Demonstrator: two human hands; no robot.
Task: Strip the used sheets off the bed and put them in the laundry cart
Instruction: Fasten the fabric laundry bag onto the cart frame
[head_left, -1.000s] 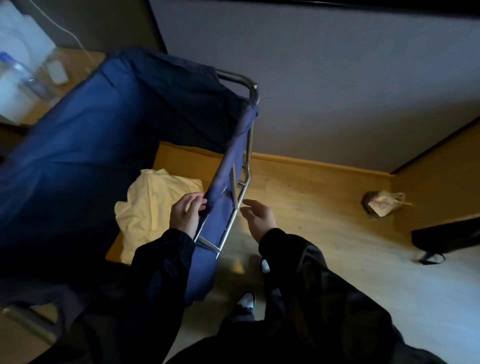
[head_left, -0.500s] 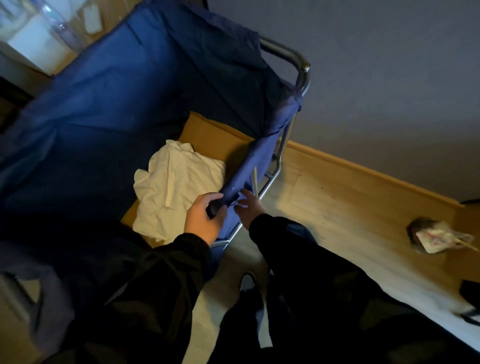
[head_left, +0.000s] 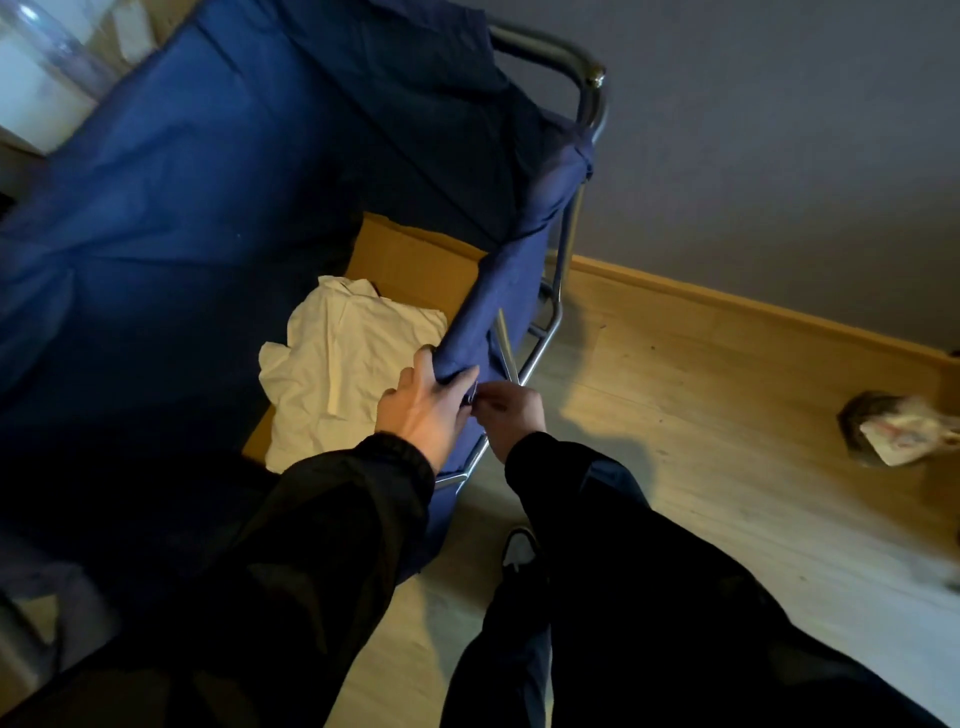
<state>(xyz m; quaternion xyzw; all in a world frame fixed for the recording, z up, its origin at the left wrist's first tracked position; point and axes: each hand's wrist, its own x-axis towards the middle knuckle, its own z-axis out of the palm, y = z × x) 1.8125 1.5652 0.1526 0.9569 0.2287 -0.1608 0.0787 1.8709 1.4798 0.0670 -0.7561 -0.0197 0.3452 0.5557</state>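
sheet (head_left: 343, 364): white, crumpled in a loose heap, lying on the cart's brown bottom panel, close to its right rim | cart (head_left: 208, 182): blue fabric bag on metal tube frame, open-topped, upright

Dim overall. Warmly lit on the floor (head_left: 701, 395) right of the right hand (head_left: 511, 410) and on the sheet (head_left: 343, 374) just left of the left hand (head_left: 423, 410). Murky across the cart (head_left: 208, 208) beyond them, nearly black on the sleeves (head_left: 322, 545) below. Smeared by motion at the bag (head_left: 898, 436) far right. Bowed toward the edges.
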